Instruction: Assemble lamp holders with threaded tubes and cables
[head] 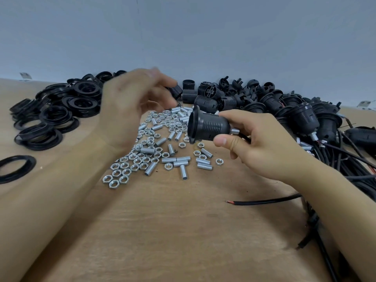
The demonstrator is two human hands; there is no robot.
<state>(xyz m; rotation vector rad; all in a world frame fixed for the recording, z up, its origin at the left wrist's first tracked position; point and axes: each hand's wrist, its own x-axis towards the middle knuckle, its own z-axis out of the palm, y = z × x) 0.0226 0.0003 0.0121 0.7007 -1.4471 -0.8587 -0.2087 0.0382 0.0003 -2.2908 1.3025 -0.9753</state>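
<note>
While gripping a lamp holder (207,127), right hand (262,147); left hand (134,106) blurred, state unclear.

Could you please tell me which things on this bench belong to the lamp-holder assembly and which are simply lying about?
In use: lamp holder gripped by the right hand; its threaded tube; cable; loose tubes.
Lying about: black rings; single ring; finished holders.

black lamp holder (207,127) lies sideways in midair, threaded tube (235,131) in its end.
</note>
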